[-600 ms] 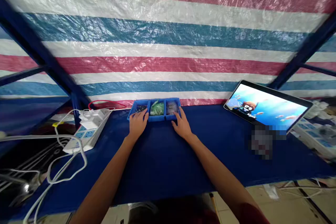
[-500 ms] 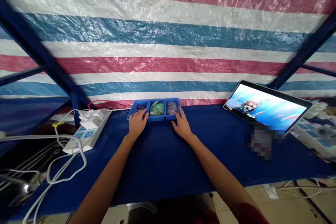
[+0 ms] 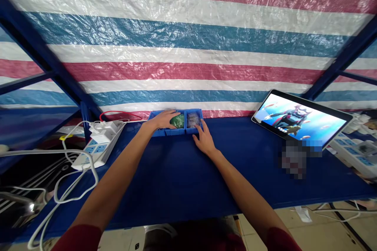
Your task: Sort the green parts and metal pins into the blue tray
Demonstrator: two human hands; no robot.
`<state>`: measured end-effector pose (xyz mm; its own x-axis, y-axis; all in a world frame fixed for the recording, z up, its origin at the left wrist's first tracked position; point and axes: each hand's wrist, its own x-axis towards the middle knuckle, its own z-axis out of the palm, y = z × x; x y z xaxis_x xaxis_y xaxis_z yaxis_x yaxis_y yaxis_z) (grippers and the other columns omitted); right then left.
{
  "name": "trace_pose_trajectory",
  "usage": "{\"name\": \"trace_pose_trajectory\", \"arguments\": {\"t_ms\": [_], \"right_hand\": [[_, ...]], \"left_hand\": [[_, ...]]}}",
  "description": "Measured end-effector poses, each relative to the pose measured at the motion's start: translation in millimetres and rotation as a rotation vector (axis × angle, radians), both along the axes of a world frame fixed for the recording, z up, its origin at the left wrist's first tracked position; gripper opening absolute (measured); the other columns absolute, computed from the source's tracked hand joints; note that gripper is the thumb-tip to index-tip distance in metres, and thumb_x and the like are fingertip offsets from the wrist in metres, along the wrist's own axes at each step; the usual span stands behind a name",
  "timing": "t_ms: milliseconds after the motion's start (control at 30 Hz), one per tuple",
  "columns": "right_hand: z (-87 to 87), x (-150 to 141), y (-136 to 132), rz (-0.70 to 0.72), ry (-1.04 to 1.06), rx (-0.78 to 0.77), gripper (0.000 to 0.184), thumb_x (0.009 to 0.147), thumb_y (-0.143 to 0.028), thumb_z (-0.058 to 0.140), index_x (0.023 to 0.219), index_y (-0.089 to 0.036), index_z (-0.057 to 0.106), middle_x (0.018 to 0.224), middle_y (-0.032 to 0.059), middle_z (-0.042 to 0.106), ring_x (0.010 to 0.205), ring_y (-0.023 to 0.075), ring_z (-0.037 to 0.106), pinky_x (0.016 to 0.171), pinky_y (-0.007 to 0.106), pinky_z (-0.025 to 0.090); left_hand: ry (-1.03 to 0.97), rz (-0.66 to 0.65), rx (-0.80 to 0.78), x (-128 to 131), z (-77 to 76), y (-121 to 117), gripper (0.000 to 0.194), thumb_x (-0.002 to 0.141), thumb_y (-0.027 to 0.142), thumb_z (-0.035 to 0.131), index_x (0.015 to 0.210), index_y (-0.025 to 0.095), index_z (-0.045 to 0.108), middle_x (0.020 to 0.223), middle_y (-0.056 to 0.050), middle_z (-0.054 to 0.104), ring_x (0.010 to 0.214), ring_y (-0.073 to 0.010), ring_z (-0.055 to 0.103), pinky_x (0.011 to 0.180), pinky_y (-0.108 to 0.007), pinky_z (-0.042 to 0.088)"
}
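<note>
A blue bin tray with three compartments stands against the striped sheet at the back of the table. My left hand lies over its left compartment and reaches into the middle one, fingers and thumb apart around a green plastic-looking packet; it hides most of the left compartment. At the front right corner of the tray, my right hand rests with fingers spread, fingertips against the wall. Clear plastic pieces or bags fill the right compartment; their exact kind is too small to tell.
A tablet-like screen playing an underwater picture leans at the right, with a blurred patch before it. White power strips stand at left and right. White cables loop over the left side of the blue table.
My left hand has moved right from the left compartment to the middle one, over the green packet. My right hand stays at the tray's right corner. The picture on the screen differs.
</note>
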<state>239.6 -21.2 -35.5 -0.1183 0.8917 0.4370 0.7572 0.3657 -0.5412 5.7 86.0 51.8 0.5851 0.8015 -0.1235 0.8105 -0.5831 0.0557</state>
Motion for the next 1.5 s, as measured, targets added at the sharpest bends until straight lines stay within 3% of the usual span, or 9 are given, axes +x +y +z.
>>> {"name": "trace_pose_trajectory", "arguments": {"t_ms": [300, 500, 733, 867, 967, 1133, 1267, 1367, 1500], "right_hand": [[-0.7, 1, 1, 0.004, 0.005, -0.004, 0.047, 0.087, -0.023, 0.056, 0.133, -0.011, 0.053, 0.156, 0.019, 0.023, 0.145, 0.0309, 0.024, 0.116, 0.045, 0.032], [-2.5, 1, 2, 0.007, 0.0, -0.008, 0.048, 0.086, -0.022, 0.056, 0.133, -0.012, 0.053, 0.155, 0.0179, 0.025, 0.145, 0.0308, 0.025, 0.115, 0.045, 0.034], [-2.5, 0, 1, 0.001, -0.001, 0.006, 0.047, 0.087, -0.024, 0.055, 0.133, -0.013, 0.053, 0.155, 0.0175, 0.026, 0.144, 0.0302, 0.026, 0.114, 0.045, 0.034], [1.1, 1, 0, -0.046, -0.013, 0.033, 0.041, 0.093, -0.035, 0.05, 0.128, -0.014, 0.057, 0.152, 0.0173, 0.033, 0.144, 0.0313, 0.026, 0.117, 0.053, 0.022], [12.8, 9, 6, -0.082, 0.016, 0.094, 0.036, 0.096, -0.034, 0.044, 0.122, -0.014, 0.06, 0.146, 0.0165, 0.043, 0.139, 0.0287, 0.035, 0.116, 0.051, 0.025], [52.6, 19, 39, 0.037, -0.101, 0.004, 0.034, 0.089, -0.012, 0.048, 0.121, -0.012, 0.061, 0.124, 0.0142, 0.06, 0.119, 0.022, 0.054, 0.108, 0.035, 0.039], [79.3, 10, 70, 0.157, -0.357, -0.246, 0.048, 0.081, -0.017, 0.067, 0.128, -0.01, 0.057, 0.126, 0.0147, 0.061, 0.121, 0.0262, 0.054, 0.106, 0.036, 0.04], [85.6, -1, 84, 0.205, -0.485, -0.402, 0.059, 0.075, -0.023, 0.075, 0.13, -0.014, 0.055, 0.131, 0.0143, 0.058, 0.124, 0.0284, 0.053, 0.101, 0.035, 0.044], [85.5, -12, 91, 0.205, -0.553, -0.52, 0.056, 0.069, -0.013, 0.074, 0.123, -0.011, 0.061, 0.121, 0.018, 0.063, 0.109, 0.0309, 0.063, 0.087, 0.036, 0.053]], "left_hand": [[0.102, -0.036, -0.058, 20, 0.4, 9, 0.078, 0.068, 0.034, 0.069, 0.141, 0.021, 0.042, 0.14, -0.011, 0.055, 0.128, -0.0278, 0.052, 0.112, -0.038, 0.033], [0.066, 0.049, 0.094, 25, 2.3, -4, 0.067, 0.072, 0.033, 0.067, 0.135, 0.019, 0.047, 0.123, -0.012, 0.066, 0.111, -0.0305, 0.063, 0.095, -0.035, 0.047], [-0.017, 0.112, 0.255, 23, 3.6, -10, 0.055, 0.079, 0.031, 0.067, 0.131, 0.02, 0.053, 0.099, -0.008, 0.074, 0.1, -0.0293, 0.067, 0.093, -0.036, 0.045], [-0.163, 0.153, 0.373, 16, 15.0, -19, 0.051, 0.078, 0.028, 0.068, 0.126, 0.019, 0.054, 0.111, -0.011, 0.071, 0.107, -0.0293, 0.064, 0.101, -0.04, 0.039], [-0.28, 0.238, 0.45, 8, 22.7, -41, 0.048, 0.08, 0.028, 0.065, 0.126, 0.02, 0.053, 0.123, -0.011, 0.066, 0.114, -0.0299, 0.06, 0.104, -0.042, 0.036], [-0.228, 0.236, 0.325, -2, 16.3, -93, 0.051, 0.078, 0.032, 0.064, 0.127, 0.024, 0.053, 0.124, -0.007, 0.066, 0.112, -0.0313, 0.061, 0.1, -0.041, 0.041], [-0.094, 0.178, 0.104, -5, 4.4, -117, 0.049, 0.076, 0.034, 0.063, 0.124, 0.027, 0.056, 0.117, -0.004, 0.07, 0.106, -0.0303, 0.065, 0.089, -0.036, 0.049], [-0.027, 0.122, -0.009, -3, 1.3, -121, 0.047, 0.075, 0.029, 0.062, 0.121, 0.028, 0.058, 0.114, -0.003, 0.07, 0.105, -0.0286, 0.066, 0.088, -0.034, 0.049], [0.08, 0.101, -0.103, 0, 0.0, -124, 0.065, 0.071, 0.027, 0.067, 0.133, 0.026, 0.051, 0.125, -0.009, 0.063, 0.116, -0.0319, 0.06, 0.095, -0.039, 0.046]]}}
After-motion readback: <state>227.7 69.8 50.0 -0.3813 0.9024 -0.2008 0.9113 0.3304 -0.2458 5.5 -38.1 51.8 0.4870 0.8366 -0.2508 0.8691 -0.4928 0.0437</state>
